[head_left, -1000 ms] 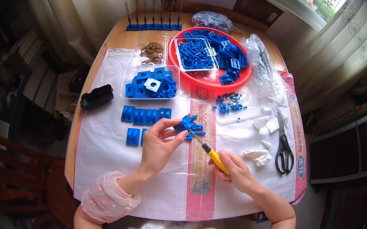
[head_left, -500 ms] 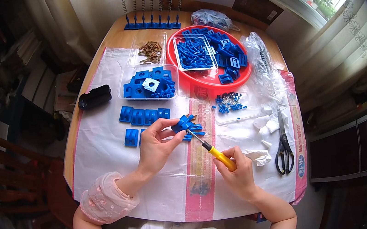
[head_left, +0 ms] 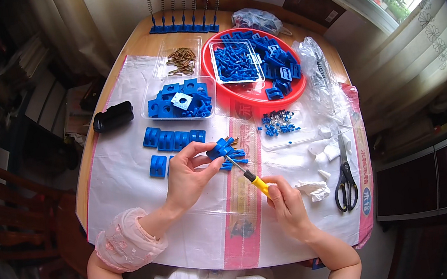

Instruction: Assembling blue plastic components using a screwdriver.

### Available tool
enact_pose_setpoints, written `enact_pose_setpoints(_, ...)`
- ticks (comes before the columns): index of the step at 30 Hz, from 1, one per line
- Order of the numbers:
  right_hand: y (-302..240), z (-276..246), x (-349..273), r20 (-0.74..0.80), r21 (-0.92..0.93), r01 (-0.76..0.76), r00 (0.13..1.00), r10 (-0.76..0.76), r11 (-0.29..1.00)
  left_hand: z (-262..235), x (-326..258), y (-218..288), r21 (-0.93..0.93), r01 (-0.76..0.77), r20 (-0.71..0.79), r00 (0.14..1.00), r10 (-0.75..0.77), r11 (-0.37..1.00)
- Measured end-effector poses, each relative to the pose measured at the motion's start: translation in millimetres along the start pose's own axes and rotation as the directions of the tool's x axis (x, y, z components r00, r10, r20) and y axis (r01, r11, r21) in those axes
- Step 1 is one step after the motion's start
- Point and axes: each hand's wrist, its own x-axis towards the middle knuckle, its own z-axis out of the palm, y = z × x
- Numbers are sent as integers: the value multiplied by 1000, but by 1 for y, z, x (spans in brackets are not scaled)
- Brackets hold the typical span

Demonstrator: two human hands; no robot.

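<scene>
Between thumb and fingers, my left hand (head_left: pixel 187 175) pinches a blue plastic bracket (head_left: pixel 219 149) above the sheet. My right hand (head_left: pixel 287 203) is wrapped round the yellow handle of a screwdriver (head_left: pixel 260 184), whose metal shaft slants up and left to the bracket. Its tip meets the lower side of that piece; a screw there is too small to make out. Just behind and below the bracket lie several blue plastic pegs (head_left: pixel 237 156). Left of my left hand stand more blue brackets in a row (head_left: pixel 174 140), with a single bracket (head_left: pixel 158 166) nearer me.
A red basin (head_left: pixel 252 99) holds blue parts. Beside it are a clear tub (head_left: pixel 153 120) of blue pieces and a box of brass-coloured screws (head_left: pixel 182 60). Small blue and clear bits (head_left: pixel 279 122) lie on a lid. Black scissors (head_left: pixel 346 182) rest at right, a black case (head_left: pixel 113 117) at left.
My right hand has turned on the screwdriver handle, its fingers now covering more of the yellow end. The bracket stays in my left hand, and the view has shifted slightly.
</scene>
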Motion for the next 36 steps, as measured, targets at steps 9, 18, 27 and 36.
enact_pose_setpoints(9,2,9,-6,-98,-143,138,983,-153,980,2,2,2,-14,-6,-19,1000,6,1000)
enact_pose_setpoints(18,0,4,-1,-105,-293,236,955,-277,926,1,2,1,-19,-16,-25,1000,15,1000)
enact_pose_setpoints(27,-12,3,-1,48,20,-32,998,31,999,0,2,1,-4,-7,-27,1000,7,1000)
enact_pose_setpoints(36,9,12,-3,-90,-170,190,974,-207,967,0,2,-1,5,-15,-23,1000,15,1000)
